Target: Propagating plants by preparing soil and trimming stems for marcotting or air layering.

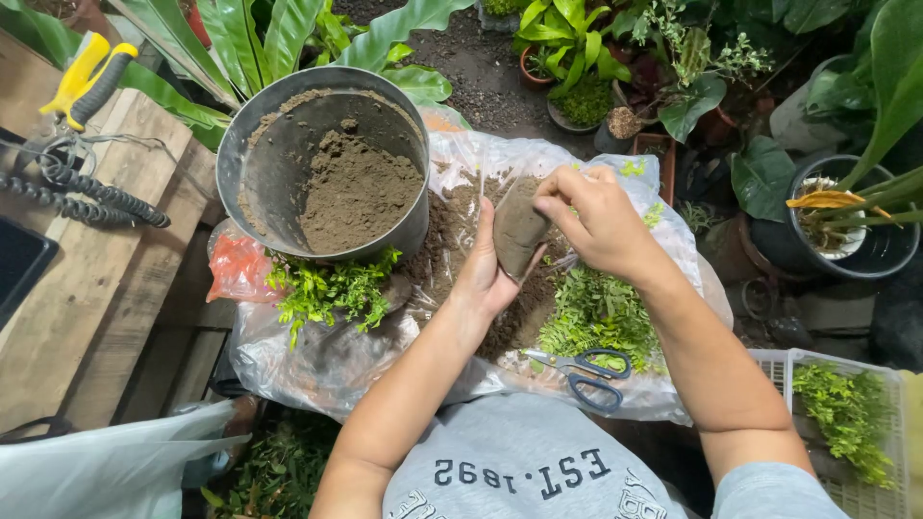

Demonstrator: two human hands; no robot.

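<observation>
Head view: a person sits over a plastic sheet (336, 360) spread with loose soil.
Left hand (486, 274): palm up, cupped under a small bag of soil (519, 231), grasping it from below.
Right hand (596, 216): fingers pinched on the top edge of the same bag.
Bag position: above the sheet, between both hands, just right of the metal bucket (322, 159).
Bucket: tilted, partly filled with brown soil.
Green sprigs (332, 288): in front of the bucket; another bunch (601, 317) lies under the right forearm.
Scissors (591, 370): blue handles, on the sheet near the person's lap.
Yellow pliers (91, 77): on the wooden bench at left.
</observation>
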